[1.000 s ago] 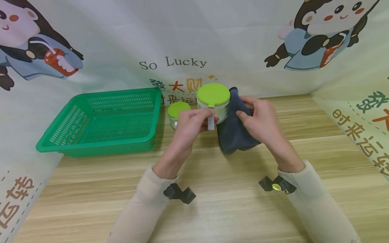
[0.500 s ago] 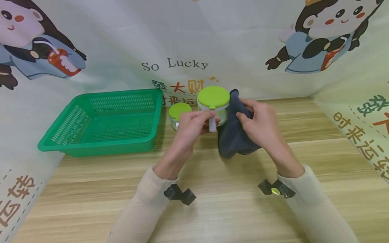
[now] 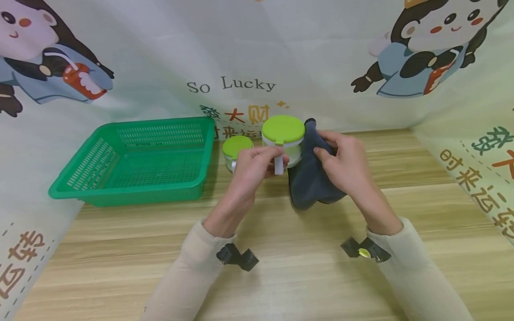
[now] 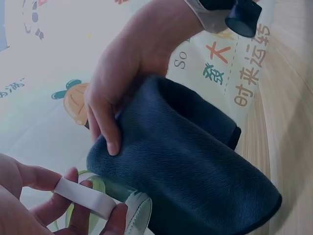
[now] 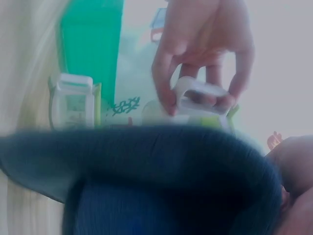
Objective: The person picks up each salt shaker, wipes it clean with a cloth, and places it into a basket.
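My left hand grips the white handle of a clear container with a bright green lid. It is held up over the table near the back wall. A dark blue-grey cloth hangs in my right hand, pinched between thumb and fingers. The cloth lies against the container's right side and its lower part drapes down towards the table. In the left wrist view the cloth hides much of the container. A smaller container with the same green lid and a white handle stands behind my left hand.
An openwork green plastic basket stands on the left of the wood-grain table. A printed white sheet with cartoon figures forms the back and sides, close behind the containers.
The lidded container and the cloth sit slightly lower in the head view, partly because the view itself shifted a little. Both hands keep the same hold.
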Demonstrator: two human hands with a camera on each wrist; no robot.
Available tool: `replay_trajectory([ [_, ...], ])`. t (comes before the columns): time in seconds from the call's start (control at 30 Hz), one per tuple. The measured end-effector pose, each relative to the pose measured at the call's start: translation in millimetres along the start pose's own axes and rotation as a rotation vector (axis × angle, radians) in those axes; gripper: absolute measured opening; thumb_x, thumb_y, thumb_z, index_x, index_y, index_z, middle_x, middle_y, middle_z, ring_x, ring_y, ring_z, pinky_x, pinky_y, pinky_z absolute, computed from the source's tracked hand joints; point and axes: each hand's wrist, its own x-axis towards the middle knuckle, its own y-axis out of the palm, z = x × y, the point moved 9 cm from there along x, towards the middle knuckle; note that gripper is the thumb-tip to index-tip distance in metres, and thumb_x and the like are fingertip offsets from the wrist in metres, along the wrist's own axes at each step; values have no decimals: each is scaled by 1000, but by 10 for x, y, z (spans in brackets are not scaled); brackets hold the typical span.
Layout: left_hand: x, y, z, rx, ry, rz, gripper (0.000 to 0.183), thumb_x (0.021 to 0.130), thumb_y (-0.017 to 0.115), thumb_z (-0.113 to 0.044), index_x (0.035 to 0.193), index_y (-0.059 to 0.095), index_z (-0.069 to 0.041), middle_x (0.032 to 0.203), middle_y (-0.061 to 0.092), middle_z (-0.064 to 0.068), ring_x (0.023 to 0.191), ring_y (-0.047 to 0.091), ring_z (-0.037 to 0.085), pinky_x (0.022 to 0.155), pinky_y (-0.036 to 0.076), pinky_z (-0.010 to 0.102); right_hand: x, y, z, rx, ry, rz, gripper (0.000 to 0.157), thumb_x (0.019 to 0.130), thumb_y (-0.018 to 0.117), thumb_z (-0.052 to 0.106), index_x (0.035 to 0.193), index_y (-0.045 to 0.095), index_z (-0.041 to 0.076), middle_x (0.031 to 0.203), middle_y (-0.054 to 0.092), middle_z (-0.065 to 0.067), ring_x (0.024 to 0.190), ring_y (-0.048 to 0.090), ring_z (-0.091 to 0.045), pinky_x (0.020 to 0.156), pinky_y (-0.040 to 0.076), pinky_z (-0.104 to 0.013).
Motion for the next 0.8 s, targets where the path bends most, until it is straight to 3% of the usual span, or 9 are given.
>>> replay_trajectory([
  [0.3,-9,-44,-18,-19,-6,-24,28,100,64,-21,97,78,3,88,72,3,81,71,19,83,61,30,-33,2,76,7,-25,-4,37,96,65,2,133,67,1,115,76,-21,104,75,-35,87,58,-47],
  [0.5,-10,-82,-44,-46,-5,-19,28,98,64,-17,87,72,7,79,67,4,76,67,21,80,60,30,94,-25,-1,19,9,-8,37,97,65,4,134,67,1,116,75,-22,110,71,-39,90,54,-47],
  [0.8,-12,-137,-185,-23,50,13,26,98,56,-14,75,62,-4,76,61,6,72,62,23,71,57,27,347,-62,-100,135,98,90,40,100,62,9,140,63,5,132,69,-22,119,66,-36,99,51,-45],
])
